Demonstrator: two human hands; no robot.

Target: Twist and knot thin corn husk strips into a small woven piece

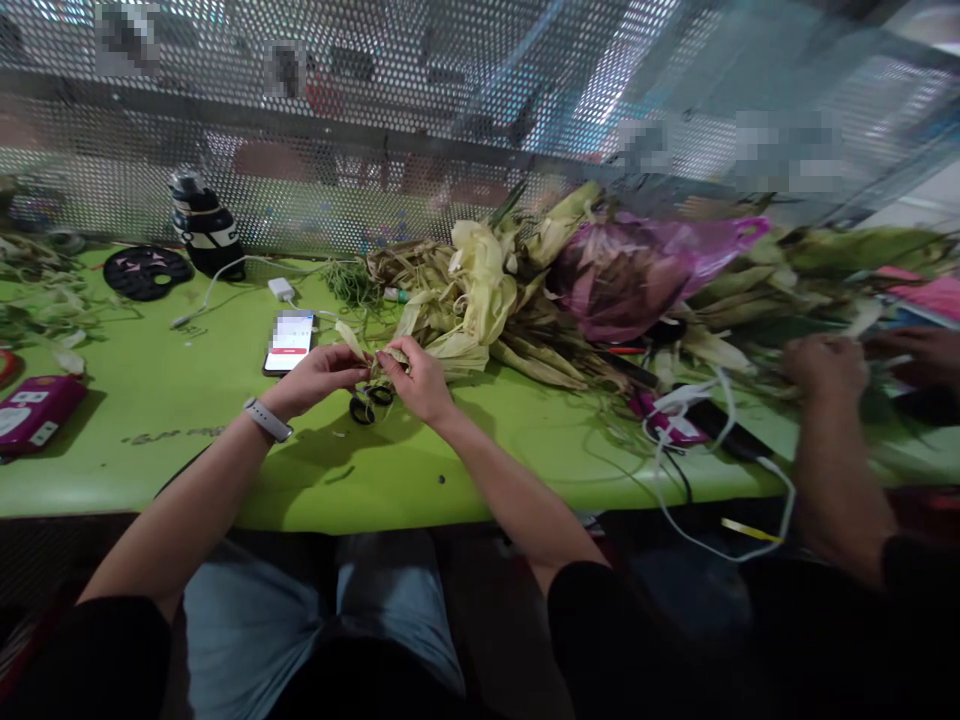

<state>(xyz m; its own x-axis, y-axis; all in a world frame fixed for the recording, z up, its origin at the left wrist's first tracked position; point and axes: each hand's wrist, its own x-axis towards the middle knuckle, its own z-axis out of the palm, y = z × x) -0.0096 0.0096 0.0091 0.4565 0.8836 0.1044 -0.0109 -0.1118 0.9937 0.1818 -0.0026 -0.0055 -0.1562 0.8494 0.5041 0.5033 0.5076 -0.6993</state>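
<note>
My left hand, with a light watch on its wrist, pinches a pale strip of corn husk above the green table. Close beside it, my right hand has its thumb and fingers closed on the same small bundle of husk. Under my fingers lie scissors, whose black handles show on the table; their blades are hidden. A phone with a lit screen lies just beyond my left hand. Behind my right hand rises a big heap of dry corn husks.
A pink plastic bag rests on the husks. White cables loop over the table's front edge at right. A co-worker's hand handles husk there. At left are a magenta box, a black bottle and a black fan-like object.
</note>
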